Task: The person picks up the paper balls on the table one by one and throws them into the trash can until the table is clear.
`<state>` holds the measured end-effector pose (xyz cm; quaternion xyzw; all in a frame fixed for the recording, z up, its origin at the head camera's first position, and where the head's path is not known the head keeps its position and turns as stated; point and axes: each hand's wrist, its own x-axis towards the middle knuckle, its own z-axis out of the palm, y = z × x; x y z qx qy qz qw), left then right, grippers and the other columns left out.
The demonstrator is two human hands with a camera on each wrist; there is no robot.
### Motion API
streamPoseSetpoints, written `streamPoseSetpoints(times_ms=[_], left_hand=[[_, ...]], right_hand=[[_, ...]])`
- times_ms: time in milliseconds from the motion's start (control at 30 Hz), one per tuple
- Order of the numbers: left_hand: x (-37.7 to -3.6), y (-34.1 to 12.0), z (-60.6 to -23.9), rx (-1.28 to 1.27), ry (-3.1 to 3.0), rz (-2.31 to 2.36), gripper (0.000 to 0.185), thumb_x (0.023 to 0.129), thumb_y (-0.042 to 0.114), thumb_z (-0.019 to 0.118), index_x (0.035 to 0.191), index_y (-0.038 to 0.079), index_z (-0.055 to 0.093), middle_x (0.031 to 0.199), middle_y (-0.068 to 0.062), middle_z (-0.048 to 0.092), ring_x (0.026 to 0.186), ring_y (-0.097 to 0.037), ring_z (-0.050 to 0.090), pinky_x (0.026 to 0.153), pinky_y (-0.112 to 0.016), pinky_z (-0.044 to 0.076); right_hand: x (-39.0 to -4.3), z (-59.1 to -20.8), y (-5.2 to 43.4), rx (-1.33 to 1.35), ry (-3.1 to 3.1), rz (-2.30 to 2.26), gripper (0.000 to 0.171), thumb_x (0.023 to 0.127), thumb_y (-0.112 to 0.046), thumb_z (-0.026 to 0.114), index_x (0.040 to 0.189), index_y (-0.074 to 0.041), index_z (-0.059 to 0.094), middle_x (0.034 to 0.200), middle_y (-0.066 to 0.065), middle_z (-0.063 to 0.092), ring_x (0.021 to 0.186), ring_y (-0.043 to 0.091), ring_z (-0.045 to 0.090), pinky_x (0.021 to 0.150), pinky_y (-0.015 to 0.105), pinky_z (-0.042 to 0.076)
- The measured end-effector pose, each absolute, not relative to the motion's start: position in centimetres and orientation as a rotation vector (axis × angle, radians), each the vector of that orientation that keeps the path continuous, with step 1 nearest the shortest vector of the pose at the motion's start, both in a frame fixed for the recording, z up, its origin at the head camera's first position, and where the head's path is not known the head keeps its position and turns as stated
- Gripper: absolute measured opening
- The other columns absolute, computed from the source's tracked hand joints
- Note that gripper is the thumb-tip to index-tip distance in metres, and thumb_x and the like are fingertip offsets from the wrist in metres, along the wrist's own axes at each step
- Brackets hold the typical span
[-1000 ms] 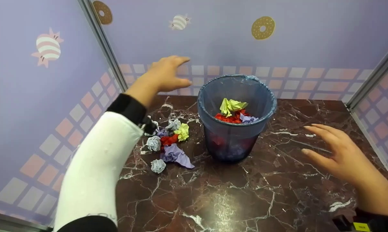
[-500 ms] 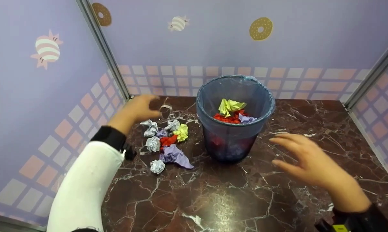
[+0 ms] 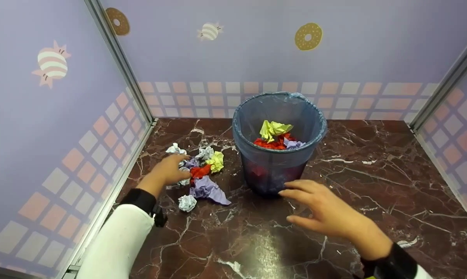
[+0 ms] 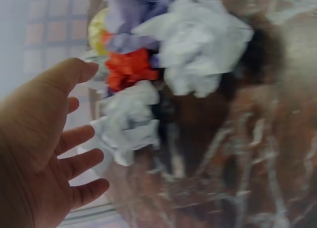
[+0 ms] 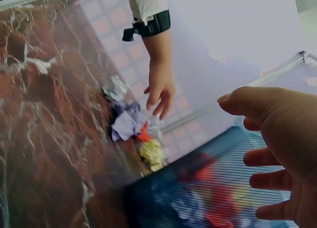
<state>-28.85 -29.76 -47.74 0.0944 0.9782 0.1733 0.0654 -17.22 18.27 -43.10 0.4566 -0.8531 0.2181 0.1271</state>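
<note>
My left hand [image 3: 165, 172] hovers at the left side of a heap of crumpled paper, fingers spread and holding nothing. The heap has a red ball [image 3: 199, 172], a yellow ball [image 3: 215, 162], a purple sheet [image 3: 210, 190] and several white balls, one of them a white paper ball [image 3: 187, 203] at the near side. In the left wrist view a white ball [image 4: 130, 121] lies just beyond the fingers. My right hand [image 3: 322, 209], empty with loosely extended fingers, is in front of a dark bin [image 3: 276, 170] with a bluish liner. Yellow paper [image 3: 274, 130] and red paper [image 3: 270, 144] lie inside it.
The bin stands upright on a dark marbled table [image 3: 295, 248]. A patterned lilac wall [image 3: 256, 46] closes off the back, and side panels [image 3: 55, 128] with metal corner posts flank the table.
My left hand has come down from beside the bin's rim to the paper heap. My right hand has moved left, toward the front of the bin. The head view has shifted slightly.
</note>
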Motion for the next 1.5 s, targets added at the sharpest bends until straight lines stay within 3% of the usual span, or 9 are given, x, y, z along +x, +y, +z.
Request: streamPoseSetpoints(times_ms=[433, 700, 933, 1200, 1300, 1400, 1500], left_hand=[[-27.1, -30.6, -52.2, 0.174, 3.029, 0.587, 0.058, 0.077, 0.031, 0.074, 0.127, 0.006, 0.058, 0.127, -0.019, 0.059, 0.117, -0.04, 0.055, 0.096, -0.055, 0.044], [-26.6, -31.2, -53.4, 0.2, 3.065, 0.623, 0.037, 0.073, 0.023, 0.071, 0.103, 0.004, 0.06, 0.101, -0.018, 0.06, 0.092, -0.036, 0.058, 0.08, -0.05, 0.047], [-26.5, -31.4, -53.7, 0.167, 3.006, 0.622, 0.06, 0.076, 0.024, 0.068, 0.127, -0.005, 0.056, 0.121, -0.024, 0.062, 0.114, -0.041, 0.057, 0.097, -0.051, 0.045], [-26.5, -31.6, -54.1, 0.125, 2.994, 0.598, 0.059, 0.076, 0.027, 0.068, 0.126, -0.003, 0.059, 0.12, -0.02, 0.064, 0.112, -0.038, 0.059, 0.096, -0.05, 0.047], [-26.6, -31.7, -54.2, 0.14, 3.002, 0.585, 0.041, 0.076, 0.025, 0.067, 0.108, 0.0, 0.063, 0.101, -0.017, 0.067, 0.095, -0.034, 0.062, 0.084, -0.047, 0.05], [-26.7, -31.7, -54.2, 0.152, 3.003, 0.577, 0.024, 0.075, 0.024, 0.067, 0.088, 0.005, 0.057, 0.081, -0.011, 0.06, 0.078, -0.029, 0.056, 0.07, -0.042, 0.046], [-26.6, -31.6, -54.1, 0.181, 2.995, 0.584, 0.021, 0.075, 0.023, 0.067, 0.084, 0.008, 0.054, 0.077, -0.008, 0.056, 0.074, -0.027, 0.053, 0.067, -0.042, 0.045]], right_hand=[[-17.1, -45.4, 16.6, 1.39, -2.531, 0.73, 0.054, 0.089, -0.049, 0.065, 0.139, -0.035, 0.05, 0.141, -0.004, 0.05, 0.128, 0.018, 0.048, 0.101, 0.045, 0.044], [-17.3, -46.2, 16.3, 1.395, -2.545, 0.739, 0.053, 0.089, -0.05, 0.064, 0.138, -0.035, 0.051, 0.14, -0.005, 0.05, 0.128, 0.017, 0.048, 0.101, 0.045, 0.044], [-17.5, -46.5, 16.0, 1.396, -2.569, 0.745, 0.052, 0.089, -0.05, 0.064, 0.137, -0.034, 0.052, 0.14, -0.004, 0.051, 0.127, 0.017, 0.048, 0.102, 0.045, 0.043], [-17.7, -46.8, 15.8, 1.407, -2.524, 0.74, 0.052, 0.088, -0.048, 0.066, 0.136, -0.03, 0.055, 0.138, -0.003, 0.053, 0.125, 0.019, 0.051, 0.101, 0.044, 0.044], [-17.7, -46.8, 15.8, 1.405, -2.524, 0.741, 0.052, 0.088, -0.048, 0.066, 0.136, -0.031, 0.054, 0.138, -0.003, 0.053, 0.125, 0.018, 0.051, 0.101, 0.044, 0.044], [-17.7, -46.8, 15.9, 1.399, -2.515, 0.736, 0.053, 0.087, -0.048, 0.067, 0.136, -0.033, 0.054, 0.138, -0.004, 0.053, 0.125, 0.017, 0.051, 0.101, 0.043, 0.045], [-17.7, -46.8, 15.9, 1.392, -2.514, 0.732, 0.054, 0.087, -0.048, 0.068, 0.136, -0.034, 0.054, 0.139, -0.005, 0.052, 0.126, 0.017, 0.051, 0.101, 0.044, 0.044]])
